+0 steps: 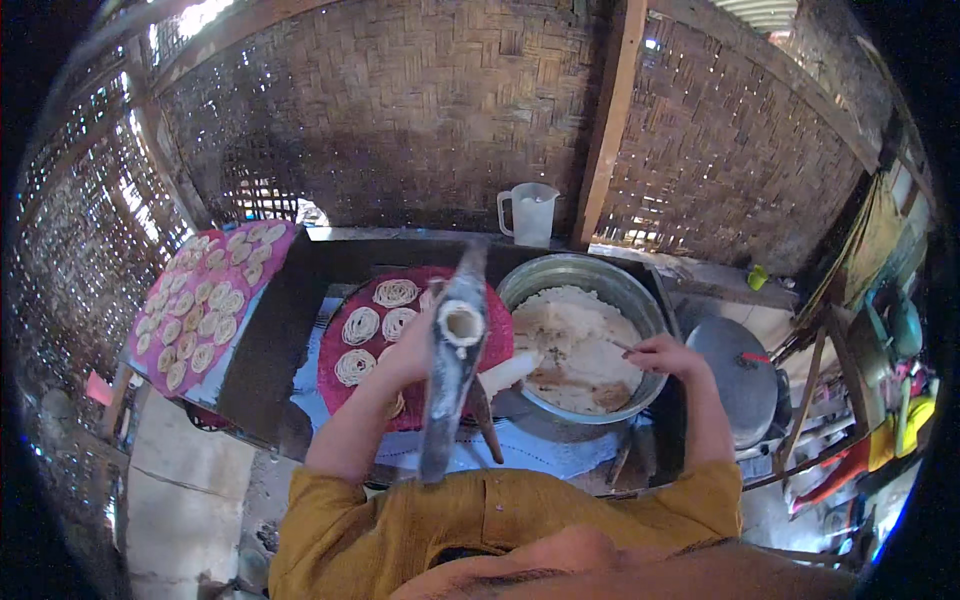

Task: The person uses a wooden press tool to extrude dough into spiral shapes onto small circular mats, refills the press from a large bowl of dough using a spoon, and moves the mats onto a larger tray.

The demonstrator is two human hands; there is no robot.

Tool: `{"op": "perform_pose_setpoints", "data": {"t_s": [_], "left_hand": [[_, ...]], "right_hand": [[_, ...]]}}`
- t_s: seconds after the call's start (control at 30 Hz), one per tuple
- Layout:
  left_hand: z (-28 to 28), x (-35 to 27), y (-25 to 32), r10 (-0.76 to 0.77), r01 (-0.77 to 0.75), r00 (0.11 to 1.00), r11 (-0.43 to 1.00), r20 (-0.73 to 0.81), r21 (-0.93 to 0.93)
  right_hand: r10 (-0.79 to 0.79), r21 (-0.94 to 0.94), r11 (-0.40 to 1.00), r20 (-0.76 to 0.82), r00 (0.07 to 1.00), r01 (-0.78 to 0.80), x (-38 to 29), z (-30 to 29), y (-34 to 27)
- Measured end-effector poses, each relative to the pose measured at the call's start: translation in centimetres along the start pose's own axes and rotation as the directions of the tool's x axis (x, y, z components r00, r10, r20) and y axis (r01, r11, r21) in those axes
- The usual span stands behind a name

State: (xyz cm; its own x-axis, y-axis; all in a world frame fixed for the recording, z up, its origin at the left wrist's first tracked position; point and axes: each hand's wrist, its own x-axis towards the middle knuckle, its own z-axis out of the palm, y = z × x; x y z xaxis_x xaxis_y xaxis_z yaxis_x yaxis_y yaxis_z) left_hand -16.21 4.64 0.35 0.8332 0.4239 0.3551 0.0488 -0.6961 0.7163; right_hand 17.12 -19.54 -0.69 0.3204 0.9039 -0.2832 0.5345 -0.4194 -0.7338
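My left hand (412, 349) grips a wooden hand press (452, 375) with a round hollow chamber; its fingers are partly hidden behind the press. Beneath it lies a round red mat (341, 394) bearing several coiled rings of pale dough strands (360, 325). In my right hand (663, 355) is the handle of a small metal utensil (621, 346), over a large metal basin (652, 281). White, crumbly dough or flour (574, 315) with brown patches fills much of the basin. A white cylindrical piece (510, 373) reaches from beside the press to the basin's left rim.
More coils lie on a pink mat (202, 289) at the left. A translucent plastic jug (533, 214) stands behind the basin by the woven wall. To the right sits a large lidded pot (731, 382). A wooden post (611, 127) rises behind the table.
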Motion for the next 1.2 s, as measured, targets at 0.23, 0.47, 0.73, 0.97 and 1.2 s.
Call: {"op": "perform_pose_setpoints", "data": {"t_s": [0.23,0.47,0.73,0.97,1.2], "left_hand": [[6.0,5.8,1.7,-0.049,0.012,0.984,0.978,0.172,0.206],[6.9,5.6,3.9,0.035,-0.1,0.971,0.959,0.236,0.266],[7.8,6.0,1.5,-0.096,0.077,0.994,0.955,0.051,0.286],[7.7,6.7,-2.8,-0.312,0.311,0.949,0.95,0.032,0.039],[8.5,7.0,-0.1,-0.116,0.087,0.986,0.972,0.12,0.22]], "right_hand": [[-0.163,0.256,0.963,0.304,0.938,0.084,-4.8,-5.2,-6.3],[-0.559,-0.764,0.517,0.04,0.828,0.386,-5.9,-5.5,-14.8],[-0.905,-0.96,-0.244,0.276,0.324,0.136,-5.2,4.0,-17.6],[-0.89,-0.923,0.368,-0.313,0.332,0.117,-8.4,-3.6,-16.9],[-0.789,-0.892,0.33,-0.081,0.609,0.309,-6.6,-3.3,-16.7]]}}
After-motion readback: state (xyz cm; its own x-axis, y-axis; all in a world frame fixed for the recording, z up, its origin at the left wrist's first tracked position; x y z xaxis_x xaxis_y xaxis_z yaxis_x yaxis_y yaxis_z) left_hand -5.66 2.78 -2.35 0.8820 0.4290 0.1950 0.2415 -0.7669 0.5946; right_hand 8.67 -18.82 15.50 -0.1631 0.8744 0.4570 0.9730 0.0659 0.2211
